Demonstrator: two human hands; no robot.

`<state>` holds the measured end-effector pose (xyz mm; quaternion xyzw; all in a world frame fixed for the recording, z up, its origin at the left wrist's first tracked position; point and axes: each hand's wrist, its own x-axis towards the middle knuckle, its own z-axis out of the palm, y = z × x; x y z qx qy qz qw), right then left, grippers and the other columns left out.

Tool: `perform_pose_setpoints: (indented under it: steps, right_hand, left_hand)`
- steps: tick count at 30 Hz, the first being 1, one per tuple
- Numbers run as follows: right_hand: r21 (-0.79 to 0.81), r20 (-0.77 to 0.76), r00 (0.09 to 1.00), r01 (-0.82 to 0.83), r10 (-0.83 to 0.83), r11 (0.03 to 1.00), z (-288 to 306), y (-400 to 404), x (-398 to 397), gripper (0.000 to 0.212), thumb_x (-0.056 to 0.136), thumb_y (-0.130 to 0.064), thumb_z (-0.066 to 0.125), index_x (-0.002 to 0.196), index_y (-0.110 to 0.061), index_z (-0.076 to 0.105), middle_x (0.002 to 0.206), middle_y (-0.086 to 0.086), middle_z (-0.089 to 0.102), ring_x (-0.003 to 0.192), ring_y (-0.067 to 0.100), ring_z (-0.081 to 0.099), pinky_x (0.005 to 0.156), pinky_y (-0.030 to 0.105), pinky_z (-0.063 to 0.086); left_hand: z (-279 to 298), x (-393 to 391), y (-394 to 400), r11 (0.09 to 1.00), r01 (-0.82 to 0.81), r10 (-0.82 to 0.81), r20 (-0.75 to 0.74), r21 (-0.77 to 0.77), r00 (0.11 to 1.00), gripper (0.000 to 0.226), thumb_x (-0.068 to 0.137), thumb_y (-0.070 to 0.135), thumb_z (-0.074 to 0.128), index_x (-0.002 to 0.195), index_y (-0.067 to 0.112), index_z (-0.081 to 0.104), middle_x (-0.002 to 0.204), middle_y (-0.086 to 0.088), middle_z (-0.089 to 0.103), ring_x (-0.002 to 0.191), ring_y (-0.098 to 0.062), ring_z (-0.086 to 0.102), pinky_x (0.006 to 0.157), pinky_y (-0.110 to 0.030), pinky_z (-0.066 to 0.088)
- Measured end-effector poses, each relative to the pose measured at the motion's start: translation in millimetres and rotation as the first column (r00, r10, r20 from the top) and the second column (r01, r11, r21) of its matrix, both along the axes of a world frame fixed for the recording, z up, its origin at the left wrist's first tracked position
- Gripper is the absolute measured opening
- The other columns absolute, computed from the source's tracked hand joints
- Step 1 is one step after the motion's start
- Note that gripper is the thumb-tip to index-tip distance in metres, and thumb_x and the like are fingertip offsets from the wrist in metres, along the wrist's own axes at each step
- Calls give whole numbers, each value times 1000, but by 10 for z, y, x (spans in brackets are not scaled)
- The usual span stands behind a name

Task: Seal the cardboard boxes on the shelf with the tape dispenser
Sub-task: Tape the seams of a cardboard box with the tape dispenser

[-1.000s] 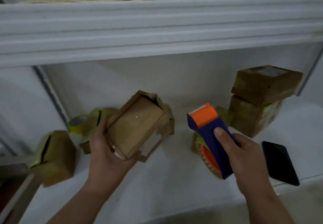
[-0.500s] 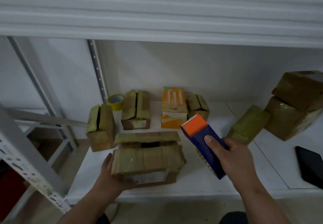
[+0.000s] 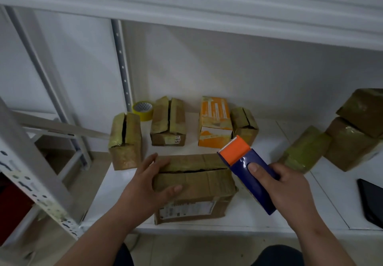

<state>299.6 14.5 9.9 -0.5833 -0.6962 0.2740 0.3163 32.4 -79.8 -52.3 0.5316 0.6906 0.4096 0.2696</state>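
**A box on the shelf, and the tape tool close by**

A big brown cardboard box (image 3: 194, 185) is sitting at the front of the white shelf (image 3: 323, 209). Its two top flaps are meeting in the middle, with a dark crack showing between them.

The left hand (image 3: 149, 185) is lying on the left end of this box. Its fingers are straight and spread out, pressing on the top, and the thumb is resting on the near flap. It is not gripping anything.

The right hand (image 3: 290, 191) is grasping the tape dispenser (image 3: 248, 170). The dispenser is blue with an orange tip. The fingers are curling round its body and the thumb is lying flat on top. The orange tip is hanging just above the right end of the big box, near the crack.

Behind the big box, more small boxes are standing in a row: a brown one with a split top (image 3: 125, 141), another brown one (image 3: 167, 124), an orange and white one (image 3: 215, 122) and a little brown one (image 3: 244, 124). A yellow roll of tape (image 3: 143, 110) is sitting at the back. More brown boxes (image 3: 352, 137) are piled on the right. A black flat thing (image 3: 371, 201) is lying at the right edge.
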Motion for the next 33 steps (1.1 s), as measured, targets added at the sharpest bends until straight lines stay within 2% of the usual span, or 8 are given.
perform_pose_setpoints:
  steps: [6,12,16,19,23,26,29,33]
  right_hand:
    - [29,44,999,-16,15,999,48,-85,78,34,82,-47,65,66,-18,56,57,-20,62,52,-3,58,48,17,36]
    - [76,20,999,-39,37,996,211,-122,89,41,71,-59,60,66,-19,56,60,-17,64,54,0,60,46,18,38]
    - [95,6,995,-97,97,991,325,-160,79,57,62,-79,53,74,-24,60,69,-19,67,63,0,65,41,18,45]
    - [93,-68,987,-139,145,986,365,-199,54,56,54,-74,52,75,-24,62,68,-17,68,61,1,65,40,17,47]
    - [89,-160,963,-203,215,975,428,-266,43,63,49,-79,59,75,-21,65,66,-5,69,53,9,64,39,17,47]
    - [91,-171,950,-249,262,964,474,-296,36,76,43,-94,53,78,-27,65,65,0,68,51,8,62,43,13,44]
    - [77,-181,930,-311,320,947,515,-336,-4,74,42,-94,55,70,-26,66,61,2,66,48,7,58,43,9,40]
    - [50,-162,905,-390,393,919,543,-406,-74,62,43,-85,62,67,-29,67,58,-1,65,46,2,57,42,7,39]
  left_hand:
    - [-28,13,-22,1000,6,-5,-60,7,998,64,61,69,65,120,55,43,142,28,23,118,1,44,80,-3,42]
    - [52,88,20,999,5,-11,-116,-50,993,56,67,65,70,116,54,45,139,25,27,112,-2,50,75,-1,38]
    - [102,110,7,995,47,-60,-161,-84,985,58,71,64,69,121,53,41,140,22,31,113,-5,52,90,-19,49]
    - [193,123,-5,986,55,-66,-65,-158,996,64,75,66,60,127,43,30,126,17,46,103,-4,59,81,-18,53]
    - [324,145,-55,997,-63,52,-187,-51,981,84,73,86,31,137,33,36,147,10,34,131,-17,42,100,-41,47]
    - [668,289,-135,990,-132,126,133,38,983,70,71,78,40,122,33,55,126,16,54,118,-7,52,89,-33,52]
    - [963,429,-157,999,-50,36,559,9,828,57,65,68,53,107,33,66,101,18,70,102,-2,62,89,-28,47]
    - [1044,459,-173,991,128,-69,705,-31,705,56,75,57,73,109,12,69,104,-11,72,97,-24,67,96,-45,51]
